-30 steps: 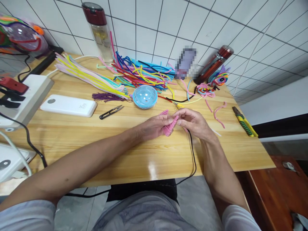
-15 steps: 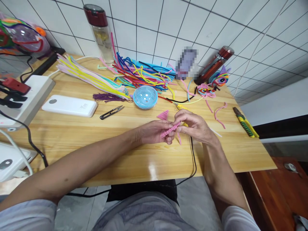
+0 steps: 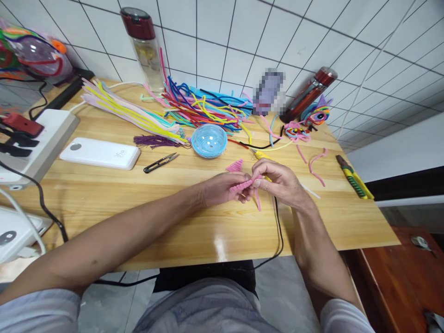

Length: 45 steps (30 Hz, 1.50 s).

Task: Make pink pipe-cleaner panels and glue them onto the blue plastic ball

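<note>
Between my two hands is a pink ribbed piece (image 3: 241,186) of twisted pipe cleaner, with a loose end hanging below it. My left hand (image 3: 222,188) has its fingers closed round the piece's left part. At its right end, the thumb and forefinger of my right hand (image 3: 277,179) pinch it. A pink ribbed triangle (image 3: 235,165) lies on the table just behind my hands. The yellow handle of a corded tool (image 3: 260,155) shows partly behind my right hand.
A blue bowl (image 3: 209,140), small black snips (image 3: 160,163) and a white power bank (image 3: 100,153) lie behind and left. Colourful pipe cleaners (image 3: 208,106) spread along the wall. Green-yellow pliers (image 3: 354,177) lie right; a power strip (image 3: 52,138) stands left.
The pink piece has tilted flatter between my hands, and its hanging end has shifted slightly. My fingers have moved a little around it.
</note>
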Available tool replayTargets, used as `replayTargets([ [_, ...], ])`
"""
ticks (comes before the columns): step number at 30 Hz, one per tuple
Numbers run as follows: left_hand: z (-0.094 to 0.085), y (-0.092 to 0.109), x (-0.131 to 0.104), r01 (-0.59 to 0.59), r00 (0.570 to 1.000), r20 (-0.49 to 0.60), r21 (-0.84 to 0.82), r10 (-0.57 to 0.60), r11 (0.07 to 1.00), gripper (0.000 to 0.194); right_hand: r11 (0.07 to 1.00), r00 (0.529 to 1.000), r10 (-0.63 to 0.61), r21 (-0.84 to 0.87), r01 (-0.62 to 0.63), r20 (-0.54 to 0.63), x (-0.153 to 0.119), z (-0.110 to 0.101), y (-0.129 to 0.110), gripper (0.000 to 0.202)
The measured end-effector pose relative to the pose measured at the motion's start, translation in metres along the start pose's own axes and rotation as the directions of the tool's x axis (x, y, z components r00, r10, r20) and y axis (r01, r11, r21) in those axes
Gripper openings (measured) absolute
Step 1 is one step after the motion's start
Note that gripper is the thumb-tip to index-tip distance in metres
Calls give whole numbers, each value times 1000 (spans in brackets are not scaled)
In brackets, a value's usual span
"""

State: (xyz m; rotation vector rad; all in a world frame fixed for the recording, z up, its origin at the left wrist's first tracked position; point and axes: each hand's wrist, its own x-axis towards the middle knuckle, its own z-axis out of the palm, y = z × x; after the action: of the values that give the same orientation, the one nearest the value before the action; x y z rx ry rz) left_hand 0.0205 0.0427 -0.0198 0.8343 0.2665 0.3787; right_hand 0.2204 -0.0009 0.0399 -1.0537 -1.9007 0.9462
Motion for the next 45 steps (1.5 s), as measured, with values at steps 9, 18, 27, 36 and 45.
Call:
replayTargets([
  [9, 3, 3, -3, -321, 842, -306, 379, 445, 868, 33, 961, 956, 277, -3, -278, -98, 1, 3, 8, 34],
  [18, 9, 2, -1, -336, 733, -423, 456, 532, 825, 36, 899, 903, 421, 175, -403, -82, 5, 7, 6, 31],
  [27, 3, -4, 0, -345, 757, -399, 428, 518, 835, 37, 905, 893, 423, 116, -409, -155, 8, 13, 2, 20],
  [36, 3, -4, 2, -314, 746, -427, 452, 511, 835, 36, 894, 877, 448, 107, -435, -172, 9, 19, 4, 20],
  [45, 4, -7, 0, -320, 723, -402, 525, 561, 789, 17, 890, 862, 456, 111, -443, -219, 8, 25, 5, 15],
])
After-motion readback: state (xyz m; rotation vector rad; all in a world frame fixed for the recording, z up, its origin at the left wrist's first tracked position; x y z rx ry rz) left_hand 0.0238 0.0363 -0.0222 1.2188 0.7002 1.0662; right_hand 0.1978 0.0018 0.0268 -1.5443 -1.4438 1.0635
